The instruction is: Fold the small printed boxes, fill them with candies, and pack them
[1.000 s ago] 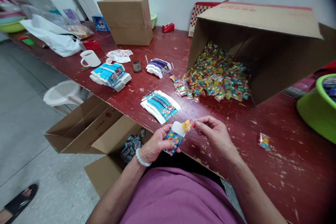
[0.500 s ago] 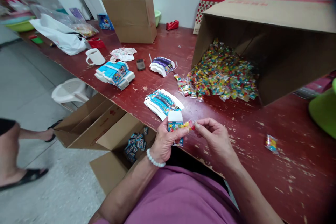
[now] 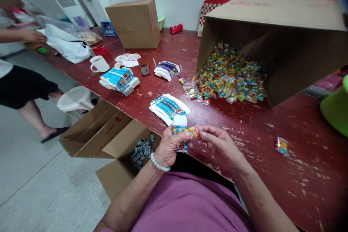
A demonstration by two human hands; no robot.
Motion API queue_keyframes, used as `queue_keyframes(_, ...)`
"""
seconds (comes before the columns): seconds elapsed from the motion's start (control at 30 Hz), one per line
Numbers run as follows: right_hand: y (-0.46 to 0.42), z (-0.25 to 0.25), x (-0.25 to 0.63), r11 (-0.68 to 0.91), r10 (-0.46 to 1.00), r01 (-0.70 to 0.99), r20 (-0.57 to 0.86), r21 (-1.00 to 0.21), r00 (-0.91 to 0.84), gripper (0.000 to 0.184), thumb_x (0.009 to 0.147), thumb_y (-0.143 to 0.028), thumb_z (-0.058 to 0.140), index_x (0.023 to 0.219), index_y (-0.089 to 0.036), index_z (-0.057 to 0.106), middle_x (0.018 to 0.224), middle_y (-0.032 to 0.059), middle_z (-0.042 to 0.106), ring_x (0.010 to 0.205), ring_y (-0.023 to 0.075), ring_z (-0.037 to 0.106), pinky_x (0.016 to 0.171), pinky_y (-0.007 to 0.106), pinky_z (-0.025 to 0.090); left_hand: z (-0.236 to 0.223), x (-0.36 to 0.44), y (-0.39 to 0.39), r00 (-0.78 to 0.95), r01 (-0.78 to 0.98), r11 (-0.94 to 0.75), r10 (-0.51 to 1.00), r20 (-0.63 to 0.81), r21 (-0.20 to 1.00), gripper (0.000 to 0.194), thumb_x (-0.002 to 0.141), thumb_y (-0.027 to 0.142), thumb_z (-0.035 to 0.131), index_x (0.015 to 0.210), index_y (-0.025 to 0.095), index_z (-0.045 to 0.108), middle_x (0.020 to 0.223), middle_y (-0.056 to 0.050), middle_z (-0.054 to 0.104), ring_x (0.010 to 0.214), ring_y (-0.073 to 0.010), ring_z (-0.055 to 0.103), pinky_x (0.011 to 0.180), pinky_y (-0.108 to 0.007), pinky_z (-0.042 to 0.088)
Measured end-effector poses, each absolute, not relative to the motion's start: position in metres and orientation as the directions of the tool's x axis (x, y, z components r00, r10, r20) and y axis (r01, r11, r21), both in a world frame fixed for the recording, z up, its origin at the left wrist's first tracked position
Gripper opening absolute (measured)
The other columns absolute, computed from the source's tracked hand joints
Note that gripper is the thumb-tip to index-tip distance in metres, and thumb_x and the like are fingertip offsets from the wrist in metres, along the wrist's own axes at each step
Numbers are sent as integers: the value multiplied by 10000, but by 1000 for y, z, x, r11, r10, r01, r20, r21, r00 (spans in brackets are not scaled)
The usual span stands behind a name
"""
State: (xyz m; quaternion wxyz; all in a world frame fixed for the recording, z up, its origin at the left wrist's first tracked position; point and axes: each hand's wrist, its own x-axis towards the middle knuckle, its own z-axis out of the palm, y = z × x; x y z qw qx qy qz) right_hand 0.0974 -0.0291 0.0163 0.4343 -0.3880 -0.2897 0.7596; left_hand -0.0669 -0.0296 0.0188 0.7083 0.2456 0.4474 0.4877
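My left hand [image 3: 168, 145] grips a small blue printed candy box [image 3: 181, 146] with its white flap raised. A clear candy packet [image 3: 194, 131] with yellow and pink sweets lies between both hands, in front of the box; my left thumb touches its near end. My right hand [image 3: 219, 143] pinches the packet's other end with thumb and fingertips. Just beyond my left hand lies a fanned stack of flat blue boxes [image 3: 170, 106]. Behind my right hand, a large carton [image 3: 274, 16] on its side spills a heap of wrapped candies [image 3: 230, 76] onto the table.
Banded blue boxes [image 3: 118, 79], purple flat boxes [image 3: 166, 69] and a white mug [image 3: 100, 64] stand on the red table [image 3: 244, 159]. One packet [image 3: 282, 145] lies at right. An open carton [image 3: 122, 174] with filled boxes sits below. Another person [image 3: 27, 83] is beside a white stool [image 3: 74, 98].
My left hand has turned the box more upright and come closer to the candy packet, its thumb now against it. Another person has walked in at the left, an arm reaching toward the white bag.
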Motion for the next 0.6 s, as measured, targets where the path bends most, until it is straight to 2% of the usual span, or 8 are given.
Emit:
queue_keyframes(0.1,-29,10,101,-439,896,-419,-349,-795,-275,260,754,-360,821,928,-179,754,789,12,691,634,67,584,620,164,485,19,-68,-29,115,-467,415,904,-412,781,438,598,219,851,962,113,632,800,-44,697,565,-117,607,532,-252,522)
queue_keyframes(0.27,-30,5,98,-385,916,-351,-306,-854,-260,248,813,-399,767,943,-192,727,744,4,665,622,98,584,627,221,499,20,-65,-29,121,-447,417,905,-409,791,431,586,218,863,933,125,626,757,-15,678,558,-112,605,526,-244,513)
queue_keyframes(0.43,-30,13,94,-402,910,-441,-296,-803,-290,221,785,-376,792,822,-173,711,699,-6,647,579,90,581,629,226,515,19,-64,-31,136,-439,433,898,-418,787,445,578,212,869,944,131,629,748,-10,677,574,-123,615,545,-260,529)
queue_keyframes(0.6,-36,14,94,-418,907,-472,-326,-776,-267,278,736,-403,826,854,-179,710,693,-5,648,590,119,609,608,251,523,20,-66,-31,151,-437,442,894,-421,783,440,590,201,863,953,129,624,747,-13,673,567,-117,607,540,-252,533)
